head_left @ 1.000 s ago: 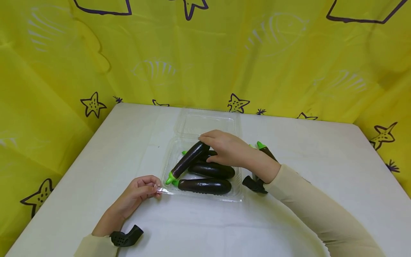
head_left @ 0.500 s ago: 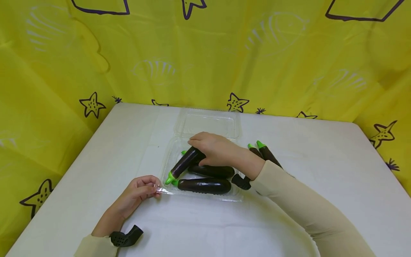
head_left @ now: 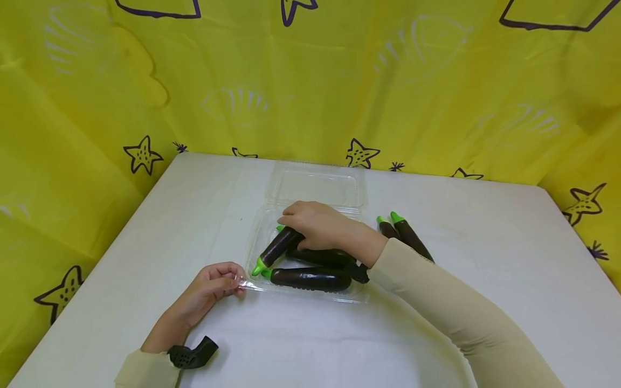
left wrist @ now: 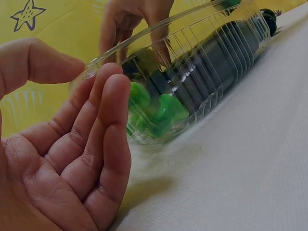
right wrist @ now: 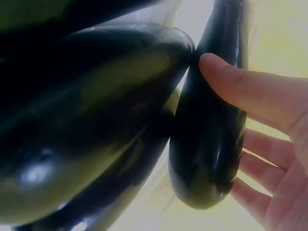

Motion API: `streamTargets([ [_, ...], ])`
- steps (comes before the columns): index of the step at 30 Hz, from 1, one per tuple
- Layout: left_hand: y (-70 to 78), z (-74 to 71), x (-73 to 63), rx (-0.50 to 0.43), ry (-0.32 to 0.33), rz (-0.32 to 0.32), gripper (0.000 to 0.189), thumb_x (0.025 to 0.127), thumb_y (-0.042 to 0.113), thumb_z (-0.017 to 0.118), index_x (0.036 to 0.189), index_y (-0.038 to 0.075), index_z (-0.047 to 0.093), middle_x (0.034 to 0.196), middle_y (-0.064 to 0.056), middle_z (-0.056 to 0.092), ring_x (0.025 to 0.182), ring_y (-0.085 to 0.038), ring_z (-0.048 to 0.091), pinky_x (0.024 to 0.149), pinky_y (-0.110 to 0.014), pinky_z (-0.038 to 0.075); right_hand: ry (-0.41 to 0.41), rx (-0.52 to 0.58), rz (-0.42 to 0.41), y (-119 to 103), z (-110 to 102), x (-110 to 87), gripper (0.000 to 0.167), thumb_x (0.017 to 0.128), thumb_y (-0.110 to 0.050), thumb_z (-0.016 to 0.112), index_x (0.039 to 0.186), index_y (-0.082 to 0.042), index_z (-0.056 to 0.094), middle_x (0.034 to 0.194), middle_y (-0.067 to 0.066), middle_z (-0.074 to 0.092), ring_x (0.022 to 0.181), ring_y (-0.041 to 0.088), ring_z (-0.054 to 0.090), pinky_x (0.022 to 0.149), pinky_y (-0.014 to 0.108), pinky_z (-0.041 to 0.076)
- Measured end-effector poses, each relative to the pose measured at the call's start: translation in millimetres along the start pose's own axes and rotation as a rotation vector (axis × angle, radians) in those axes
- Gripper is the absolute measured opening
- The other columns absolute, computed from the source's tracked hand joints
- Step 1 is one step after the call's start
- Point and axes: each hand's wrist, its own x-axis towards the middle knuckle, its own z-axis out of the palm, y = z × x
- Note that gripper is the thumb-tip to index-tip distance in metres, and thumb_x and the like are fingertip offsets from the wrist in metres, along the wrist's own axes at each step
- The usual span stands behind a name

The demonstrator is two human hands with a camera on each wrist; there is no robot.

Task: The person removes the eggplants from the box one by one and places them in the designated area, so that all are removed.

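Between its thumb and fingers my left hand [head_left: 206, 290] pinches the near left corner of a clear plastic clamshell container [head_left: 317, 294]. My right hand [head_left: 320, 225], inside the container, grips a dark eggplant [head_left: 277, 248] around its blunt end; this eggplant slants, its green stem toward the near left. In the right wrist view thumb and fingers lie on opposite sides of the held eggplant [right wrist: 207, 144]. Another eggplant [head_left: 312, 278] lies along the container's near side, with one more eggplant [head_left: 317, 257] behind it. Farther back, a green stem tip [head_left: 280, 228] shows, the rest hidden.
The container's lid [head_left: 317, 186] lies folded open toward the back of the white table [head_left: 485, 242]. To the right, two eggplants [head_left: 409, 235] lie side by side on the table, partly covered by the right sleeve. A yellow patterned curtain [head_left: 310, 81] encloses the back and sides.
My right hand has moved left and slightly down with the held eggplant, whose blunt end has turned lower. The two eggplants at the right are more exposed. My left hand keeps its place.
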Motion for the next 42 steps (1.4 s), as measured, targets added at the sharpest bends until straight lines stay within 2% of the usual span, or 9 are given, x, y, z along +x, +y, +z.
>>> streamTargets([
  [8, 0.5, 0.5, -0.2, 0.000, 0.007, -0.007, 0.020, 0.088, -0.004, 0.043, 0.093, 0.005, 0.060, 0.083, 0.000, 0.063, 0.076, -0.012, 0.060, 0.074, -0.027, 0.051, -0.001, -0.071, -0.043, -2.4, 5.5, 6.3, 0.034, 0.071, -0.017, 0.078, 0.100, -0.010, 0.063, 0.092, 0.002, 0.063, 0.086, 0.019, 0.056, 0.078, 0.033, 0.046],
  [19, -0.6, 0.1, 0.6, 0.009, 0.001, 0.004, 0.021, 0.087, -0.005, 0.042, 0.093, 0.005, 0.060, 0.082, 0.000, 0.062, 0.076, -0.012, 0.060, 0.074, -0.027, 0.051, 0.002, -0.091, -0.039, -3.2, 2.7, 1.9, 0.034, 0.073, -0.015, 0.076, 0.105, -0.012, 0.065, 0.092, 0.002, 0.063, 0.087, 0.019, 0.058, 0.077, 0.034, 0.046],
  [27, -1.5, -0.8, 0.4, 0.001, -0.002, -0.007, 0.021, 0.088, -0.004, 0.042, 0.093, 0.005, 0.060, 0.082, 0.000, 0.062, 0.076, -0.012, 0.060, 0.074, -0.026, 0.050, 0.083, -0.118, 0.081, -0.8, -10.5, -10.4, 0.032, 0.074, -0.018, 0.076, 0.103, -0.013, 0.065, 0.092, 0.002, 0.064, 0.084, 0.021, 0.058, 0.071, 0.036, 0.048],
  [34, -1.4, 0.3, -0.1, 0.007, 0.008, -0.021, 0.021, 0.088, -0.004, 0.042, 0.092, 0.005, 0.060, 0.082, -0.001, 0.062, 0.076, -0.012, 0.059, 0.074, -0.026, 0.050, 0.110, -0.103, 0.185, 5.5, -15.4, -26.7, 0.035, 0.076, -0.022, 0.075, 0.107, -0.011, 0.064, 0.094, 0.003, 0.064, 0.085, 0.020, 0.059, 0.071, 0.036, 0.049],
  [42, -0.7, 1.4, -0.2, 0.010, 0.009, -0.019, 0.020, 0.088, -0.004, 0.042, 0.092, 0.004, 0.060, 0.082, -0.001, 0.063, 0.076, -0.012, 0.059, 0.074, -0.026, 0.051, 0.220, -0.059, 0.300, 12.6, -22.1, -51.2, 0.043, 0.077, -0.033, 0.073, 0.111, -0.010, 0.064, 0.094, 0.001, 0.065, 0.080, 0.016, 0.060, 0.062, 0.032, 0.049],
])
